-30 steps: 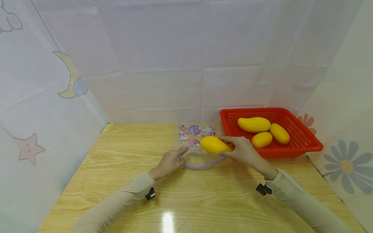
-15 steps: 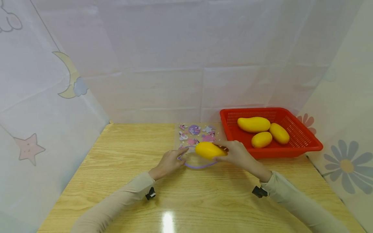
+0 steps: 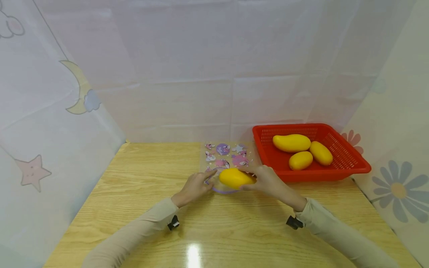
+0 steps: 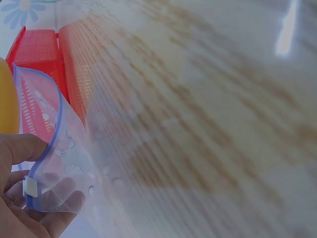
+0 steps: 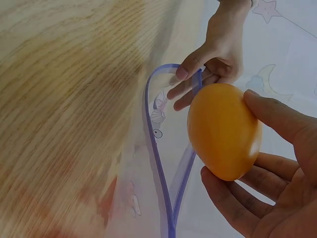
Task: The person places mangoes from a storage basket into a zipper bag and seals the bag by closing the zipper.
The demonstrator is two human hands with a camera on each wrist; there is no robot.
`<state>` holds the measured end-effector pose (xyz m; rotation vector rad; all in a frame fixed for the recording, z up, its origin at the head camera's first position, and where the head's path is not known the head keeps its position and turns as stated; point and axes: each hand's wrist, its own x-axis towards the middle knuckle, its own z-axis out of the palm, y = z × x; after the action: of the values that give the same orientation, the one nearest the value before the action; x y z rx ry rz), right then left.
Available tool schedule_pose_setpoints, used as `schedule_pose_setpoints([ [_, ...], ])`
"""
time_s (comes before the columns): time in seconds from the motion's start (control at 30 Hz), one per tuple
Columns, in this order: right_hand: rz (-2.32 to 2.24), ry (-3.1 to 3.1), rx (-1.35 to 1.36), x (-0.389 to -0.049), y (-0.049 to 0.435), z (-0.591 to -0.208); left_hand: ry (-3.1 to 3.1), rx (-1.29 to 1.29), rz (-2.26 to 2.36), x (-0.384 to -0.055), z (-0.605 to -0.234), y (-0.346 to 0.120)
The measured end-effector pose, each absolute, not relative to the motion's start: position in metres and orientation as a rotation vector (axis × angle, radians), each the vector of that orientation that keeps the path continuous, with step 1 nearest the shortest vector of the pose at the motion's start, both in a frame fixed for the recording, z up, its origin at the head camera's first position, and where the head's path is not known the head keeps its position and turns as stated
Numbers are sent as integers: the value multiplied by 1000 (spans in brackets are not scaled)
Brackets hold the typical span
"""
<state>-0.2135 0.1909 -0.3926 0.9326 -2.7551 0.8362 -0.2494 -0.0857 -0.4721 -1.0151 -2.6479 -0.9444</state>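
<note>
My right hand point(image 3: 269, 182) grips a yellow mango point(image 3: 234, 178) between thumb and fingers, over the mouth of a clear zip bag point(image 3: 214, 163). Cartoon prints cover the bag, which lies on the table with its purple-edged mouth spread toward me. At the left corner of that mouth, my left hand point(image 3: 193, 188) holds the rim, thumb and fingers parted around it. A white slider point(image 4: 30, 187) shows beside the left fingers in the left wrist view. From the right wrist, the mango point(image 5: 225, 131) overlaps one side of the purple rim point(image 5: 157, 168).
A red plastic basket point(image 3: 311, 175) stands at the back right with three more mangoes inside: a long one point(image 3: 291, 143), a slanted one point(image 3: 321, 153) and a small one point(image 3: 300, 160). Printed sheets point(image 3: 181, 108) rise behind and beside the wooden table point(image 3: 207, 230).
My right hand has carried the mango left and a little toward me, from the bag's right side to over its mouth. The left hand stays in place on the rim.
</note>
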Motion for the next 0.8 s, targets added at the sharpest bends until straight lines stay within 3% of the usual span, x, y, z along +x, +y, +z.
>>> schedule_pose_setpoints([
  [0.8,529,-2752,951,-207,167,-406,-2635,-1026,-957,-250,-473,-86],
])
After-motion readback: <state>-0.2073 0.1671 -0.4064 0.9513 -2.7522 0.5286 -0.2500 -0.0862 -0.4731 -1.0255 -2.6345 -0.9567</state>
